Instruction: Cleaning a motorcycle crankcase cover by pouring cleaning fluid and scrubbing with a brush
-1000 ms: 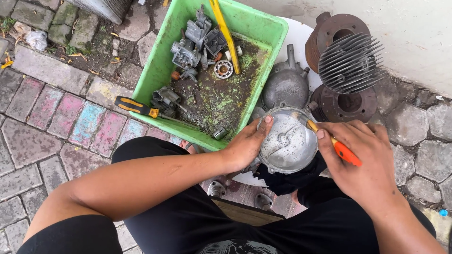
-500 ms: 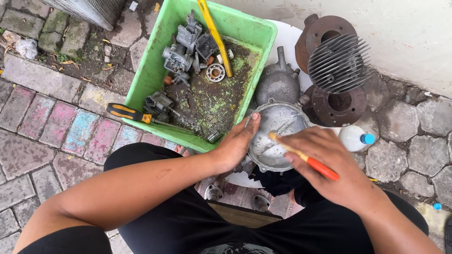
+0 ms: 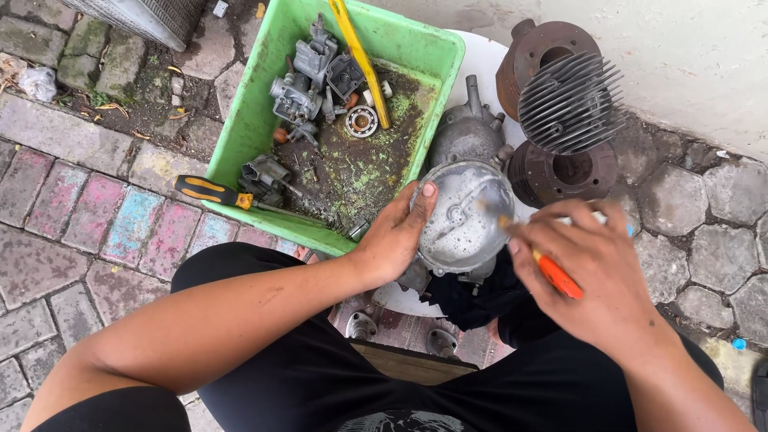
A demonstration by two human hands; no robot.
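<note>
At the frame's centre, the left hand (image 3: 396, 240) curls its fingers around the rim of a round, soapy metal cover (image 3: 462, 216), gripping it. The right hand (image 3: 596, 268), just right of it, closes its fingers on an orange-handled brush (image 3: 556, 276) that touches the cover. In the upper left sits a green tub (image 3: 256, 120) of engine parts, with a screwdriver (image 3: 210, 192) lying across its edge.

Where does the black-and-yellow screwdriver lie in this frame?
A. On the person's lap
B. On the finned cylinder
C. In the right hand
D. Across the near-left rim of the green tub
D: the screwdriver has its handle outside on the paving and its shaft over the green tub rim.
</note>
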